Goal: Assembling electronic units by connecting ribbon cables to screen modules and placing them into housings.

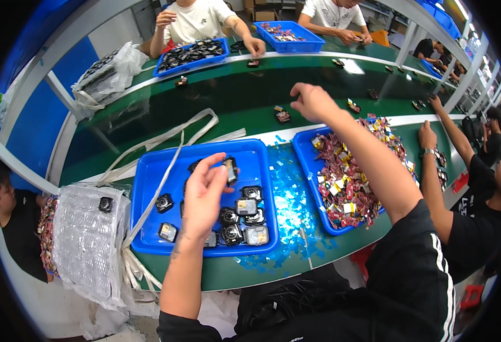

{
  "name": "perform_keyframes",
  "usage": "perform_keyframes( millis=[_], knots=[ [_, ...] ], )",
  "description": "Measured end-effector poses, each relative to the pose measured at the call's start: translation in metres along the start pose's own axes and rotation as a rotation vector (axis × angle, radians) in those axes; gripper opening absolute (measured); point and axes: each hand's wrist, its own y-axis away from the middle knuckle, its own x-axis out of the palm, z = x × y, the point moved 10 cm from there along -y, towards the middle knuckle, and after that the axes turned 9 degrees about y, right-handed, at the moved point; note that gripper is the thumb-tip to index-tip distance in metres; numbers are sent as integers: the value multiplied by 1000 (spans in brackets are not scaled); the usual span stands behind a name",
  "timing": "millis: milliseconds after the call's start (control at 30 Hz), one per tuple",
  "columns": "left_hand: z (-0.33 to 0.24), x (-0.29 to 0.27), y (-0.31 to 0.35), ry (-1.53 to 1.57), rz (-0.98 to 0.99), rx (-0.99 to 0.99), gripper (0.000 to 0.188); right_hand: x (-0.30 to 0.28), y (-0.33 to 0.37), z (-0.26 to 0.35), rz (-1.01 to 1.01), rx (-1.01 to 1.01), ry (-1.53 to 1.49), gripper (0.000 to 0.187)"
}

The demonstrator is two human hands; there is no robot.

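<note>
My left hand (pixel 203 194) is above a blue tray (pixel 148 239) on the near side, its thumb and fingers closed on a small black square case (pixel 231 170). Beneath it in the tray lie several similar cases, some black with a round ring (pixel 231 233), others showing a grey face (pixel 256 235). My right hand (pixel 314 104) reaches out over the dark conveyor belt, fingers curved and apart, with nothing visible in them. Closest to it on the belt is a small reddish part with wires (pixel 283 115). Under my right forearm stands a second blue tray (pixel 310 188) heaped with red, yellow and white small parts (pixel 347 191).
Blue film scraps (pixel 296 205) litter the green bench between the trays. White straps (pixel 165 188) cross the left tray beside a plastic-wrapped stack (pixel 88 239). Across the belt, co-workers handle parts near a blue tray of black pieces (pixel 193 56). Another co-worker's hand (pixel 427 135) is at right.
</note>
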Motion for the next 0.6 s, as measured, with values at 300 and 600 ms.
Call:
perform_keyframes(
  millis=[300, 600],
  knots=[
    [29, 27, 14, 562, 55, -276, 29, -62, 119, 16, 423, -324, 26, 12],
    [31, 34, 17, 401, 52, -235, 39, -50, 132, 5, 68, -369, 200, 13]
  ],
)
